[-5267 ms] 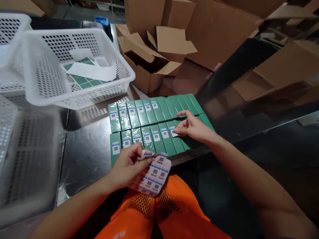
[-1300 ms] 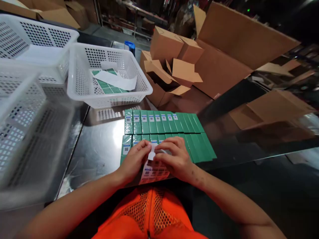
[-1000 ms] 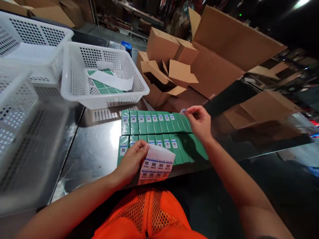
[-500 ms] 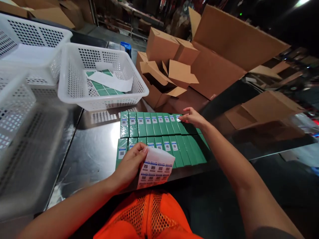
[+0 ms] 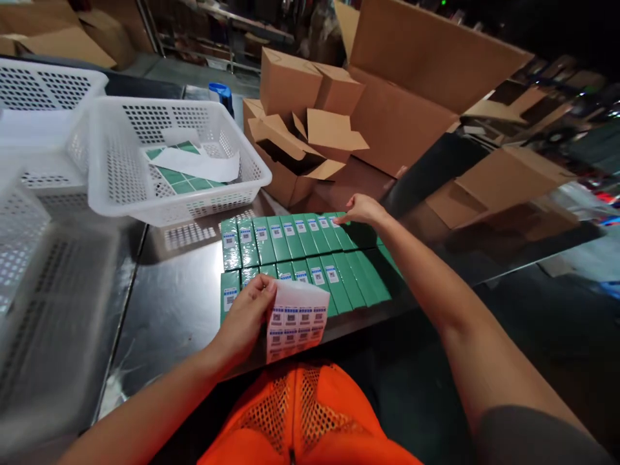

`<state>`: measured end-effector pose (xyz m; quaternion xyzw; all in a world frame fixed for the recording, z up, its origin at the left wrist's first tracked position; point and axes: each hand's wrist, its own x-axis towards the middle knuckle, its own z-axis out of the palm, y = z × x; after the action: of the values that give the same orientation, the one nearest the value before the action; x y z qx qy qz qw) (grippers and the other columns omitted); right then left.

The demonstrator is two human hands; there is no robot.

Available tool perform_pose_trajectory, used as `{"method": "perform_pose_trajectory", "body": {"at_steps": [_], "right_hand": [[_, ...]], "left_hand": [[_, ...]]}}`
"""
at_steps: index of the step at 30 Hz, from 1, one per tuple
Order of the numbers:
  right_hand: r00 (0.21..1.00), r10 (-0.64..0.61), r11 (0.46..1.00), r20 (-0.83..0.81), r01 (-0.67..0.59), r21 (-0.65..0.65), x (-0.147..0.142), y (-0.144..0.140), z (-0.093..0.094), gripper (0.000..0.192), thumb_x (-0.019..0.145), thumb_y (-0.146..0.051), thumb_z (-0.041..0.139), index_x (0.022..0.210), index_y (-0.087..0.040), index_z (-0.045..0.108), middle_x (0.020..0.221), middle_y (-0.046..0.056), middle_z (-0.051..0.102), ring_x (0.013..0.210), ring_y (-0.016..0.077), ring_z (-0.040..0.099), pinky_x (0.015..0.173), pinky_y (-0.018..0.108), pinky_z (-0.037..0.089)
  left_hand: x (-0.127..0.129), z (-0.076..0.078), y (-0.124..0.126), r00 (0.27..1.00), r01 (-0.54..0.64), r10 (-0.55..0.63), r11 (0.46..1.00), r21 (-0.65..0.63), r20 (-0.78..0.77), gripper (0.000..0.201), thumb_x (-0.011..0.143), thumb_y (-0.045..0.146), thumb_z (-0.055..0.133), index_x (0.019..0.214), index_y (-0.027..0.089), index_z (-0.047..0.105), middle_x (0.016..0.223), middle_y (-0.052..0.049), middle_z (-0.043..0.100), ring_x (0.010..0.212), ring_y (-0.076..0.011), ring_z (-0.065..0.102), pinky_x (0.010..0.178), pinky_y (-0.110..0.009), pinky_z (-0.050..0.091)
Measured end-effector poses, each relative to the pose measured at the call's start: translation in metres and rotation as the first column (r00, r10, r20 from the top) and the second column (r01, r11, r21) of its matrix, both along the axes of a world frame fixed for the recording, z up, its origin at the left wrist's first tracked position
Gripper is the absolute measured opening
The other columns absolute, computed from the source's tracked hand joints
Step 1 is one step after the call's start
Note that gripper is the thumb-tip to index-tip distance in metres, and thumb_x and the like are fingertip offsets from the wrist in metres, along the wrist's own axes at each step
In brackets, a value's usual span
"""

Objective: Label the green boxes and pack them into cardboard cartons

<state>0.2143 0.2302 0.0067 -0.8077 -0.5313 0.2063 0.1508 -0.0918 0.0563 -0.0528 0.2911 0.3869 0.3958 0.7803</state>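
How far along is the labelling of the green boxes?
Done: in both rows of green boxes, the left-hand ones carry blue-and-white labels. In hand: the right hand presses on a far-row box just past the labelled run, while the left hand holds the label sheet. Left: the plain green boxes at the right end of each row.

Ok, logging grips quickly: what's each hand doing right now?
Left hand: shut on sticker sheet.
Right hand: fingers pressed flat on far-row green boxes, holding nothing.
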Motion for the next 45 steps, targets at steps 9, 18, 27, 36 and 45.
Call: {"method": "perform_pose_trajectory", "body": {"at_steps": [9, 18, 27, 36, 45], "right_hand": [[0.643, 0.701, 0.69, -0.307, -0.502, 0.521, -0.075, -0.166, -0.009, 0.045, 0.071, -0.047, 0.086, 0.103, -0.024, 0.064, 0.109, 0.006, 0.061, 0.1, 0.0205, 0.061, 0.082, 0.033, 0.056], [0.631, 0.606, 0.772, -0.485, -0.32, 0.549, -0.106, -0.236, -0.027, 0.06, 0.076, -0.038, 0.084, 0.13, -0.03, 0.059, 0.116, 0.007, 0.064, 0.091, 0.0192, 0.068, 0.073, 0.03, 0.062], [0.762, 0.43, 0.833, -0.484, -0.127, 0.539, -0.107, -0.242, -0.025, 0.028, 0.083, -0.025, 0.076, 0.111, -0.025, 0.076, 0.097, 0.003, 0.074, 0.074, 0.014, 0.069, 0.067, 0.025, 0.059], [0.825, 0.343, 0.815, -0.45, -0.023, 0.579, -0.094, -0.242, -0.031, 0.014, 0.087, -0.033, 0.073, 0.101, -0.033, 0.079, 0.094, 0.004, 0.059, 0.084, 0.018, 0.062, 0.071, 0.033, 0.057], [0.636, 0.197, 0.938, -0.746, 0.099, 0.332, -0.091, -0.242, -0.033, 0.027, 0.083, -0.038, 0.077, 0.107, -0.026, 0.074, 0.081, 0.002, 0.068, 0.072, 0.0174, 0.065, 0.064, 0.031, 0.057]], "left_hand": [[0.003, 0.008, -0.002, 0.997, -0.071, 0.071, 0.996, 0.061, -0.007, 0.046, 0.084, 0.049, 0.072, 0.116, 0.024, 0.052, 0.058, 0.007, 0.057, 0.047, -0.012, 0.053, 0.046, -0.02, 0.044], [0.001, 0.002, -0.011, 0.956, -0.189, 0.241, 0.941, 0.281, -0.165, 0.044, 0.091, 0.042, 0.064, 0.131, 0.032, 0.047, 0.062, 0.007, 0.059, 0.044, -0.0105, 0.051, 0.043, -0.019, 0.041], [-0.017, 0.01, -0.005, 0.906, 0.24, 0.069, 0.73, 0.64, -0.418, 0.03, 0.089, 0.042, 0.065, 0.108, 0.021, 0.071, 0.096, -0.006, 0.073, 0.081, -0.0188, 0.068, 0.067, -0.025, 0.053], [-0.012, 0.019, 0.001, 0.799, 0.44, 0.024, 0.657, 0.611, -0.601, 0.015, 0.089, 0.034, 0.067, 0.09, 0.027, 0.081, 0.113, -0.008, 0.073, 0.103, -0.0244, 0.067, 0.091, -0.035, 0.051], [-0.009, 0.018, -0.002, 0.796, 0.48, -0.05, 0.659, 0.579, -0.603, 0.029, 0.096, 0.034, 0.057, 0.078, 0.023, 0.077, 0.089, -0.005, 0.072, 0.084, -0.0202, 0.064, 0.075, -0.03, 0.047]]}}
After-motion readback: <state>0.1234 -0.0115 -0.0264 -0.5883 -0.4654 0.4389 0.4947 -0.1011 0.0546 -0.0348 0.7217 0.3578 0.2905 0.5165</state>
